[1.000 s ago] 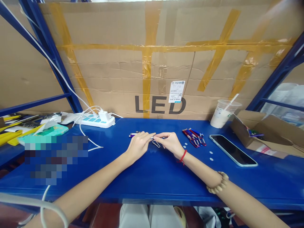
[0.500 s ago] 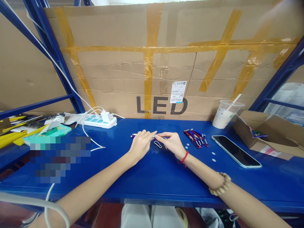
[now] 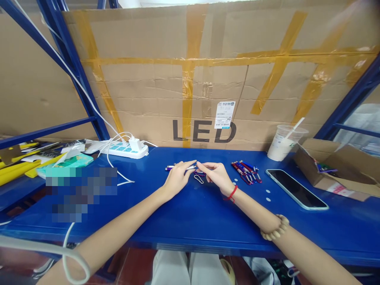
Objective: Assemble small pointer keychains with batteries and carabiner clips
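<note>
I am pinching a small purple keychain torch (image 3: 181, 168) between both grips: my left hand (image 3: 177, 178) is lying over its barrel, my right hand (image 3: 217, 176) is nipping its clip end with fingertips. A silver clip (image 3: 198, 178) (a carabiner, I think) is resting just below the torch on the blue worktop (image 3: 190, 213). Right of the torch a bundle of red and blue torches (image 3: 246, 171) is lying, then a phone (image 3: 297, 188).

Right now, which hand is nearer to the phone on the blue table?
The right hand. It lies between the phone and the left hand, with the red and blue pens in the gap. The left hand is farther off, beyond the right one.
</note>
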`<state>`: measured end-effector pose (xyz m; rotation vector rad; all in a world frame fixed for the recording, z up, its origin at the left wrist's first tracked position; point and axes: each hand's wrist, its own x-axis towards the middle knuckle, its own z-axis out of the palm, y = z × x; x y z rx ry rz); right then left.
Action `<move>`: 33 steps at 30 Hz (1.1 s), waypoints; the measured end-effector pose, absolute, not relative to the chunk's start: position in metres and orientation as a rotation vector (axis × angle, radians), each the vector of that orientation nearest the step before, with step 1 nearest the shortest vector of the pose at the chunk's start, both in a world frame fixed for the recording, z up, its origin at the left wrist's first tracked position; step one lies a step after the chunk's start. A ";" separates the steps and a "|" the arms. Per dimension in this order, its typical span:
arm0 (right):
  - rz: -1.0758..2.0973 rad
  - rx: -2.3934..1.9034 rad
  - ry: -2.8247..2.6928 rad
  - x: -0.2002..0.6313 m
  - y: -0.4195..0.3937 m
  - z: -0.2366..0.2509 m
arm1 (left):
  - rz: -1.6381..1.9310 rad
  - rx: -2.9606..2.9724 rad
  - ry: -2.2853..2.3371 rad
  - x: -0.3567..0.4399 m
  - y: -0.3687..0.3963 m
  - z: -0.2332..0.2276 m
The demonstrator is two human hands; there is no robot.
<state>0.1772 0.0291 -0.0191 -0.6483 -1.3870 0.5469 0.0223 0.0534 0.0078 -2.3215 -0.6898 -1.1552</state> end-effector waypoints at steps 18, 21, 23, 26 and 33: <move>-0.221 -1.309 -1.782 0.194 0.030 -0.018 | -1.416 -2.466 -0.842 0.022 0.053 0.014; -0.212 -1.332 -1.823 0.192 0.028 -0.017 | -1.468 -2.501 -0.864 0.022 0.050 0.015; -0.238 -1.327 -1.846 0.191 0.026 -0.017 | -1.479 -2.520 -0.895 0.022 0.049 0.015; -0.345 -1.326 -1.858 0.189 0.026 -0.017 | -1.454 -2.571 -1.009 0.022 0.049 0.015; -0.521 -1.094 -1.878 0.189 0.027 -0.017 | -1.362 -2.677 -1.115 0.023 0.057 0.011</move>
